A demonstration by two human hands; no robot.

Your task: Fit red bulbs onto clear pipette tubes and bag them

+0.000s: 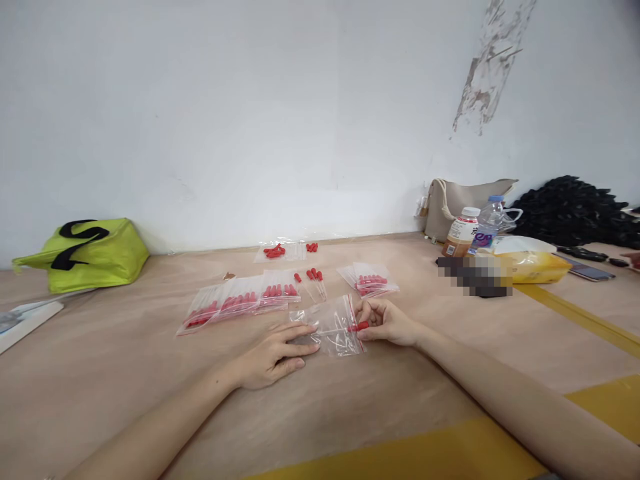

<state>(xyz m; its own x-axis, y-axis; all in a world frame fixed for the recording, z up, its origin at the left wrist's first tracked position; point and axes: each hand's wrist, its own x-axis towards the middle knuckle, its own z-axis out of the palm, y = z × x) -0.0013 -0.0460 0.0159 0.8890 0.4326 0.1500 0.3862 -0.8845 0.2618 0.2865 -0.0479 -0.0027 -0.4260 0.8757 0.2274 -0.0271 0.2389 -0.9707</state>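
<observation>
A clear zip bag (pixel 333 333) lies flat on the brown-papered table. Stretched fingers of my left hand (pixel 280 350) rest on its left end. Between the thumb and fingers of my right hand (pixel 387 323) is a dropper with a red bulb (pixel 362 326). Its thin stem lies inside the bag, while the bulb is at the red-edged mouth. Beyond the bag are a few loose red-bulbed droppers (pixel 315 275). To their left, filled bags of droppers (pixel 240 301) overlap in a row. More filled bags (pixel 371 280) are stacked to the right.
Against the wall lie a bag of red bulbs (pixel 274 251) and loose bulbs (pixel 312 247). A lime-green bag (pixel 95 257) sits at far left. On the right stand a brown drink bottle (pixel 461 233), a clear bottle (pixel 487 223) and a yellow tissue pack (pixel 535 261).
</observation>
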